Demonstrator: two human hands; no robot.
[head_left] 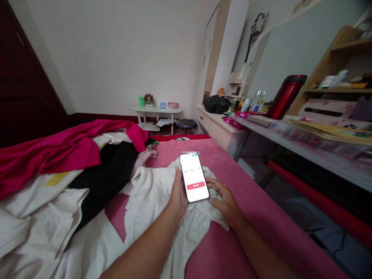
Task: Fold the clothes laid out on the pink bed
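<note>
A lit smartphone (194, 176) is tilted up toward me above a crumpled white garment (148, 186). Its screen shows a timer and a red button. My left hand (176, 195) grips the phone along its left edge, the thumb lying up the side and the other fingers hidden behind. At the right edge, my right hand (225, 199) has curled fingers and thumb against the phone's side; some fingertips are hidden. The white garment spreads under both hands on the pink bedspread (232, 170).
On the left lies a heap of clothes with a pink garment (87, 145) and black cloth (107, 170). Along the right runs a desk (261, 130) with a red thermos (286, 97). A small white table (157, 110) and round stool (186, 123) stand beyond the bed.
</note>
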